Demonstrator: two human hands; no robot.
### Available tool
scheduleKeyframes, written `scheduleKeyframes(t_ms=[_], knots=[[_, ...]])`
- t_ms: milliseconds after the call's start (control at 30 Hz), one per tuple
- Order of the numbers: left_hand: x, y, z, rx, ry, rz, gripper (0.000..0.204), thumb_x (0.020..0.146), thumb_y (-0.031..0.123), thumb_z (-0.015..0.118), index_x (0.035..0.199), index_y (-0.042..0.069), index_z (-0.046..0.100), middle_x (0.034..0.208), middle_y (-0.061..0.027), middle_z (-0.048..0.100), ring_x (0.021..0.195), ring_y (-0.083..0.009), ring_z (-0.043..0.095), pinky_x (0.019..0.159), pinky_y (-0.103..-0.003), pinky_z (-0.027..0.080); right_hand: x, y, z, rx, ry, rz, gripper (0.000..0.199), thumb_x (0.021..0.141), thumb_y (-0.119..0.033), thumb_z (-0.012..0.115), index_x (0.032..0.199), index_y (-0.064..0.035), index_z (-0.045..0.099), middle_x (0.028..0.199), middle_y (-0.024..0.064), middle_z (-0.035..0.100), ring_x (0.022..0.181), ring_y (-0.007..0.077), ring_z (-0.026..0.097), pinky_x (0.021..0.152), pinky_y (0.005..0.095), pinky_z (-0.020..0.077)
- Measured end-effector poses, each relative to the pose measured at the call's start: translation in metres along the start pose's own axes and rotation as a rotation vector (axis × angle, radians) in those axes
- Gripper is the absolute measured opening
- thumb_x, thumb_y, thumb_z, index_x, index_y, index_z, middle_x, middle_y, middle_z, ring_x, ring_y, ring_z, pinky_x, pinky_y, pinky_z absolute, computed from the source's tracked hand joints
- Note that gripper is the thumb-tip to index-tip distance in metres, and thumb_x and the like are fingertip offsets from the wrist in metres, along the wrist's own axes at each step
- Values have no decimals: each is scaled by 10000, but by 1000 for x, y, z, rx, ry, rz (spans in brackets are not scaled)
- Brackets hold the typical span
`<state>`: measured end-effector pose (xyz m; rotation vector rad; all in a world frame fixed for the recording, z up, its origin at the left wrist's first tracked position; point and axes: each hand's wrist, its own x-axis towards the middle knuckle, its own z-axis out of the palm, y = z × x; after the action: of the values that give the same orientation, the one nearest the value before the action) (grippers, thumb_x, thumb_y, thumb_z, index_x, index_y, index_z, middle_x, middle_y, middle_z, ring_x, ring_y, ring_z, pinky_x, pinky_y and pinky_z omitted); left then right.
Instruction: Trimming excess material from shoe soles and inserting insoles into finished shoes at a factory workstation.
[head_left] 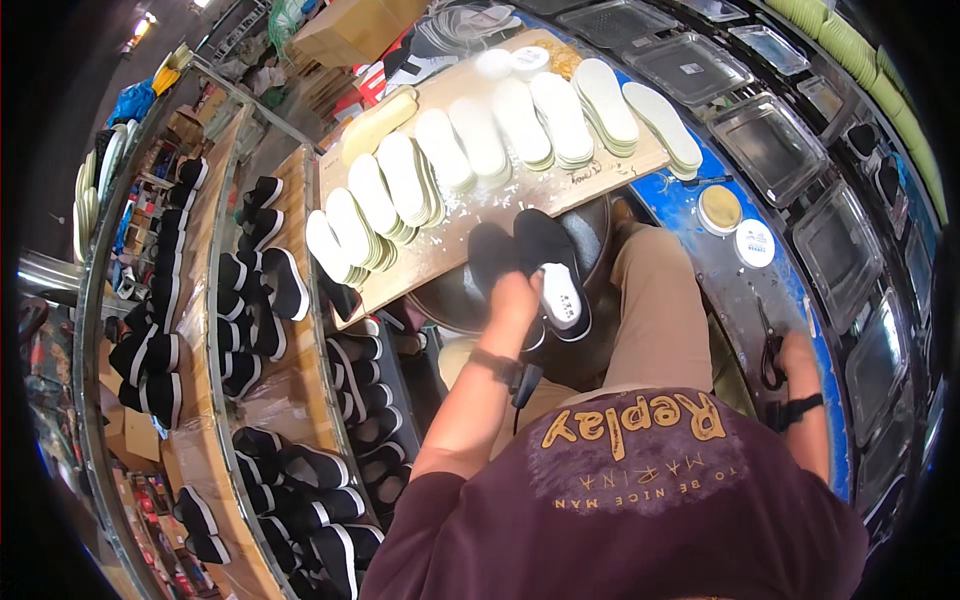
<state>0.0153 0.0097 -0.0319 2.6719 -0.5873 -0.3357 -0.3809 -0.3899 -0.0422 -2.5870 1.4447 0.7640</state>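
My left hand (515, 302) is closed on a pair of black slip-on shoes (547, 240), held over a dark round bowl-like container at the near edge of the board. A white insole (562, 297) with small dark print shows in the right-hand shoe. My hand partly hides the other shoe. On the right, my right hand (797, 357) is at the blue-edged bench, right beside a pair of black-handled scissors (771, 360). Its fingers cannot be made out, nor whether they touch the scissors. Stacks of white insoles (478, 140) lie in a row across the wooden board (470, 222).
Wooden racks (262, 375) of black shoes with white soles stand at left. On the bench (690, 215) are a round tin (719, 209), a white round lid (755, 243) and a marker. Clear plastic-looking trays (768, 140) line the far right. A cardboard box (355, 30) sits behind the board.
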Motion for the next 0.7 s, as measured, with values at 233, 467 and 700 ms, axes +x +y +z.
scheduleKeyframes(t_ms=[233,467,700], knots=[[-30,-33,-3,-231,446,202,217,840,125,493,779,-38,623,800,-244,641,744,-405,618,720,-451,497,-37,-18,18,156,196,115,396,686,-45,694,1064,-9,581,1017,247,652,1015,401,616,883,450,502],[-83,-57,-59,-893,273,-78,249,865,102,580,1062,-41,629,916,-98,684,836,-162,626,731,-291,495,-63,-168,-64,647,367,-535,388,762,-107,695,1118,-20,566,987,216,638,907,396,620,781,393,504],[-117,-114,-58,-301,511,131,247,800,118,602,976,-47,656,948,-177,681,930,-327,648,976,-406,439,-131,-300,-129,467,93,-1139,505,751,-400,746,1004,-7,555,904,202,616,869,404,597,744,462,473]])
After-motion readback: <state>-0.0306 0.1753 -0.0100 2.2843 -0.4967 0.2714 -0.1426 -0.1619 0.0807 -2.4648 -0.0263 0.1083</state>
